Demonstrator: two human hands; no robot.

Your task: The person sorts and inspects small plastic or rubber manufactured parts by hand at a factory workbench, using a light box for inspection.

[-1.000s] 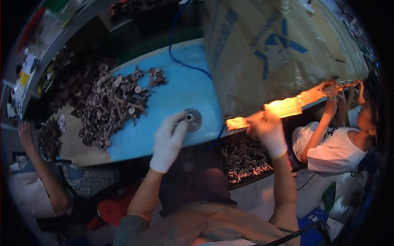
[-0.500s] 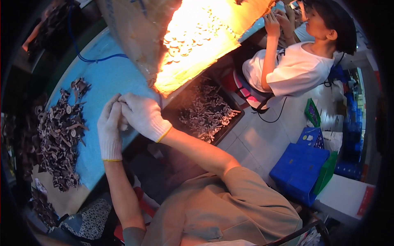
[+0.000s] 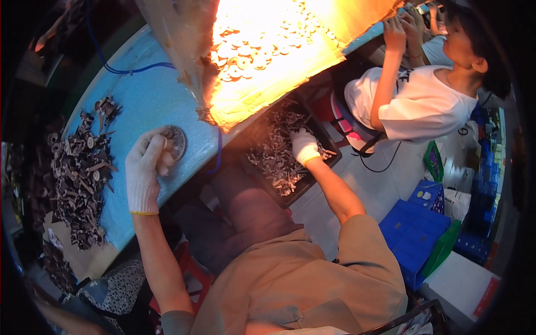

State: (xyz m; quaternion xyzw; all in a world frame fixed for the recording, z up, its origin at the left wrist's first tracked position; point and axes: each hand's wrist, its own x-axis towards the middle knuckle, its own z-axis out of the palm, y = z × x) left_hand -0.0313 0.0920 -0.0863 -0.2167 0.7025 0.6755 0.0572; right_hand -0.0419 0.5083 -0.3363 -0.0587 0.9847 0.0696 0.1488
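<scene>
My left hand (image 3: 146, 167), in a white knitted glove with a yellow cuff edge, is closed at the blue table's edge. Its thumb and fingers grip a round dark-grey disc (image 3: 179, 144), with a small brownish piece at the fingertips. My right hand (image 3: 305, 147), gloved the same way, is down in a black tray (image 3: 330, 163) among many small metal-looking parts (image 3: 282, 167). The right fingertips are lost among those parts, so whether they pinch one is unclear.
A heap of dark parts (image 3: 84, 178) covers the left of the blue table (image 3: 134, 100). Beyond my hands, a brightly lit cardboard box (image 3: 240, 106) holds many ring-shaped pieces. A person in a white shirt (image 3: 430, 103) works at right. Blue bins (image 3: 413, 234) stand on the floor.
My hands have parted. The right hand has moved right and down into the black tray, while the left stays near its place, and the round disc now shows. The view has shifted slightly.
</scene>
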